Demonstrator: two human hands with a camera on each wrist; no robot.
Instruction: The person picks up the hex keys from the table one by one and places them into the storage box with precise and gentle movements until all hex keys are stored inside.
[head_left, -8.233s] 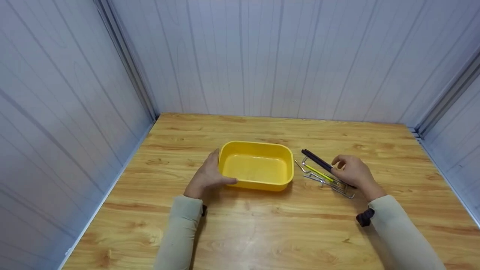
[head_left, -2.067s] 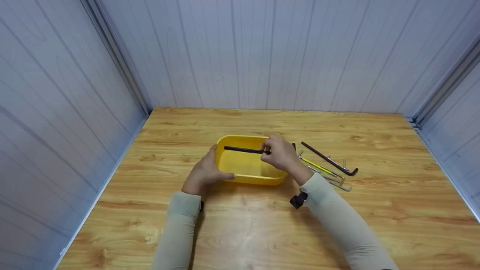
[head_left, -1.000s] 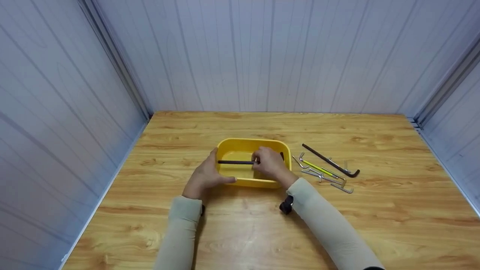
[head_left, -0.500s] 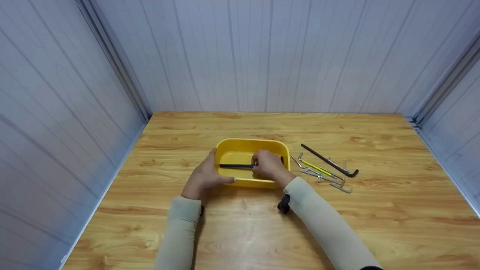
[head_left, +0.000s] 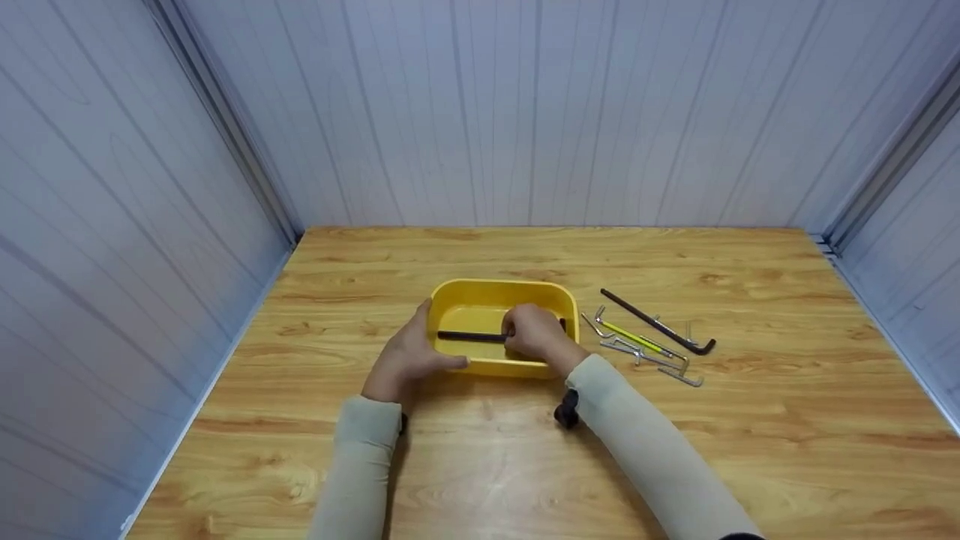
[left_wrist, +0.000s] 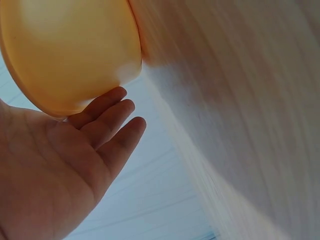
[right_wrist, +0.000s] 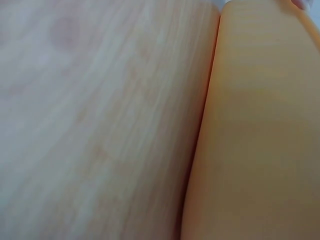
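In the head view a yellow plastic bin [head_left: 491,292] stands on the wooden table. My left hand [head_left: 409,349] rests against its left end, thumb along the front rim. Seen from the left wrist, the fingers of the left hand [left_wrist: 75,155] are nearly straight and touch the bin's outer wall [left_wrist: 75,55]. Inside the bin, my right hand [head_left: 534,330] grips a black L-shaped hex key [head_left: 471,337], its long arm pointing left and low over the floor. The right wrist view shows the bin's outer side [right_wrist: 260,125]; the right hand's grip is hidden there.
Right of the bin lie another black hex key [head_left: 649,316], a yellow-sleeved hex key [head_left: 637,338] and several small silver hex keys [head_left: 637,352]. Pale panel walls [head_left: 495,112] close off the table's back and sides.
One of the two black hex keys has been carried left from the pile into the bin by my right hand and lowered towards its floor. My left hand has stayed at the bin.
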